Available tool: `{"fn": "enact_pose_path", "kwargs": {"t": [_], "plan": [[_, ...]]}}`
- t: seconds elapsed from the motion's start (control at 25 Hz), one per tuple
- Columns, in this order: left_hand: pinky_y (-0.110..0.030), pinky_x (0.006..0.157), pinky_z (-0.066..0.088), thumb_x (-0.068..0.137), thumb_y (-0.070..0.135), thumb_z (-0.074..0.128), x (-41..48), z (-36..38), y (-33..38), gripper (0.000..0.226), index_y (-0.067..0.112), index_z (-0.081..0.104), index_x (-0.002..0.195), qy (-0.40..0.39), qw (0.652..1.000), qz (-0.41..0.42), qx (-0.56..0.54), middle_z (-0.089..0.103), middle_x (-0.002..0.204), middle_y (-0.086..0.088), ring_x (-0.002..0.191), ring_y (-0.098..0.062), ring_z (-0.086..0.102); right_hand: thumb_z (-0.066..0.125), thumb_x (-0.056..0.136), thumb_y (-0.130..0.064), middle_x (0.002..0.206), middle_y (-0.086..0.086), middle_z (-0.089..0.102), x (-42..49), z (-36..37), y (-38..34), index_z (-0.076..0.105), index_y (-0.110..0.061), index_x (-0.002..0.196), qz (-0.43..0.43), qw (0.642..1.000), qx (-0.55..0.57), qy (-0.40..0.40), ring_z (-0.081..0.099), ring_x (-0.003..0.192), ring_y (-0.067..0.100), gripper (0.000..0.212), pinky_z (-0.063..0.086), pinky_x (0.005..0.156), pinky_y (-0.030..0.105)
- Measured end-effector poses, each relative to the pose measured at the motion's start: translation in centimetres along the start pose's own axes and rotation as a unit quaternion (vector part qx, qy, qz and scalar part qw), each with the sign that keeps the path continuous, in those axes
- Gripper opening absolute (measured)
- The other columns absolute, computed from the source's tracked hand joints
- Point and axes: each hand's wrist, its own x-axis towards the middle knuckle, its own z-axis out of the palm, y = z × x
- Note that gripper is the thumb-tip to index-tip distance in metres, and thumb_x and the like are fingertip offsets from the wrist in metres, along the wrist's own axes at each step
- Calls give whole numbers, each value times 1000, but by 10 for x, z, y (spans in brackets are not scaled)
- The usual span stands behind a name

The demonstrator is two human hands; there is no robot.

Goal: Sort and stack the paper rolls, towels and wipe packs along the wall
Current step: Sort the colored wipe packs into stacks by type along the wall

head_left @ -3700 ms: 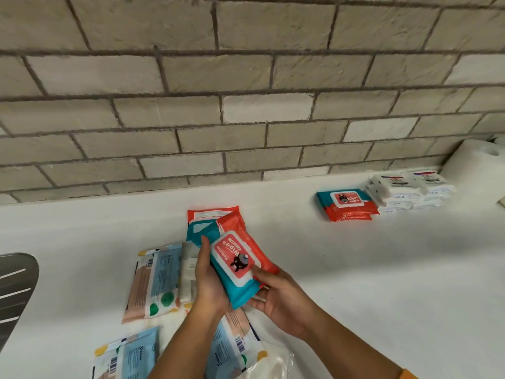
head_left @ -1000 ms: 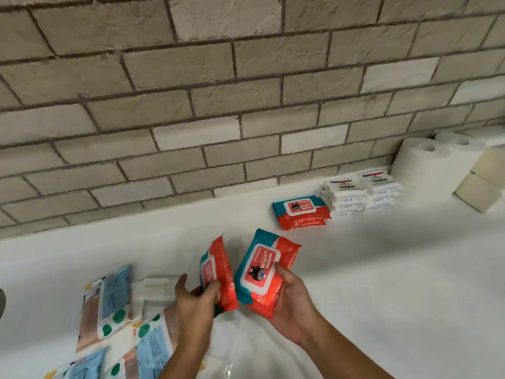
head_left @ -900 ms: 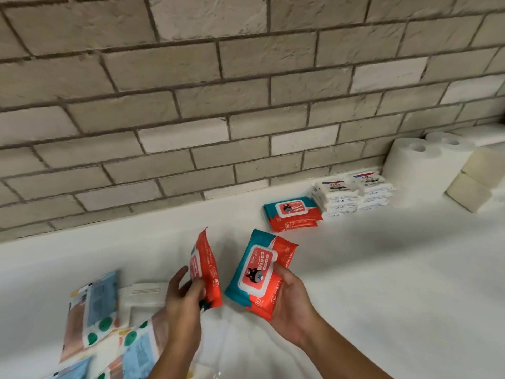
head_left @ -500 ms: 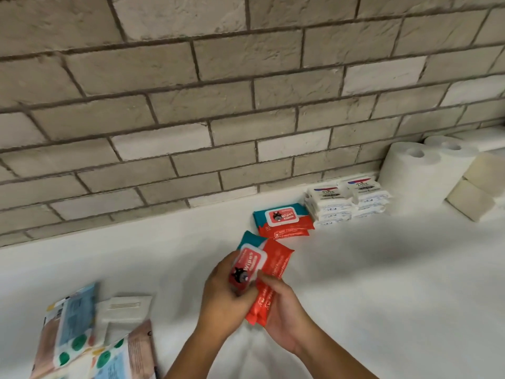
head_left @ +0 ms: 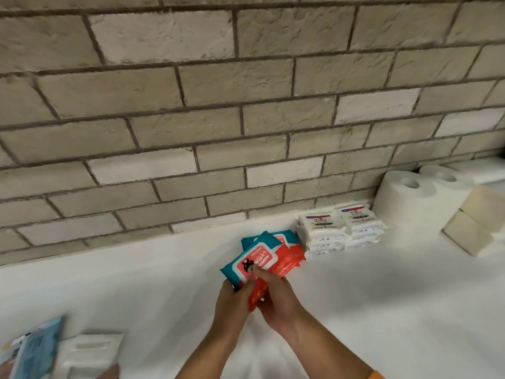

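Observation:
Both hands grip red-and-teal wipe packs [head_left: 252, 262] pressed together, held out over the white counter. My left hand [head_left: 232, 299] holds their near left end and my right hand [head_left: 276, 296] holds the near right end. Just beyond them, partly hidden, lies another red-and-teal wipe pack [head_left: 285, 239] near the wall. To its right stand two stacks of white Dove wipe packs [head_left: 338, 231]. White paper rolls [head_left: 418, 198] stand upright further right, with folded beige towels [head_left: 475, 222] in front of them.
The brick wall [head_left: 218, 119] runs along the back of the white counter [head_left: 382, 310]. At the bottom left lie a blue patterned pack [head_left: 32, 348] and a white pack [head_left: 90, 351].
The two red-and-teal packs, first held apart in separate hands, were brought together and carried forward and right. They now hover just in front of the matching pack by the wall.

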Motion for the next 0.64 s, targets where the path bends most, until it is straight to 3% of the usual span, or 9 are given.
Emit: {"fn": "enact_pose_path", "kwargs": {"t": [0.08, 0.2, 0.28, 0.36, 0.52, 0.64], "plan": [[-43, 96, 58, 90, 46, 70, 14, 13, 7, 49, 31, 54, 134, -1, 999, 35, -1, 71, 120, 4, 105, -17, 71, 79, 87, -22, 125, 2, 72, 11, 3, -11, 56, -28, 131, 4, 998, -53, 26, 64, 119, 25, 49, 45, 110, 49], [-40, 91, 60, 90, 39, 72, 41, 23, 22, 47, 27, 56, 132, 11, 999, 37, 3, 72, 119, 2, 103, -18, 72, 78, 89, -17, 116, 4, 73, 30, 4, -30, 59, -26, 119, 18, 997, -56, 56, 67, 109, 24, 37, 52, 96, 42], [-31, 82, 61, 92, 37, 70, 61, 26, 32, 44, 26, 55, 132, 21, 998, 49, 26, 71, 122, 4, 102, -15, 71, 79, 88, -14, 115, 10, 75, 42, 1, -42, 61, -20, 123, 21, 997, -46, 55, 71, 108, 28, 41, 59, 88, 42], [-32, 83, 61, 95, 39, 65, 74, 32, 44, 45, 25, 53, 136, 17, 996, 59, 58, 69, 125, 1, 104, -17, 70, 76, 90, -11, 118, 13, 75, 56, -4, -48, 59, -16, 129, 18, 997, -43, 62, 71, 109, 31, 44, 61, 82, 42], [-29, 83, 58, 99, 44, 56, 88, 50, 51, 47, 26, 47, 142, 24, 988, 64, 137, 64, 133, -1, 110, -19, 67, 74, 91, -8, 124, 12, 70, 77, -14, -53, 51, -20, 141, -11, 992, -66, 105, 70, 111, 32, 56, 59, 94, 52], [-29, 86, 59, 99, 45, 56, 96, 59, 46, 51, 25, 46, 144, 43, 983, 69, 163, 63, 136, -1, 112, -19, 67, 75, 90, -11, 114, 10, 73, 81, -22, -56, 56, -22, 131, -30, 984, -91, 149, 74, 100, 29, 47, 65, 76, 43]]}}
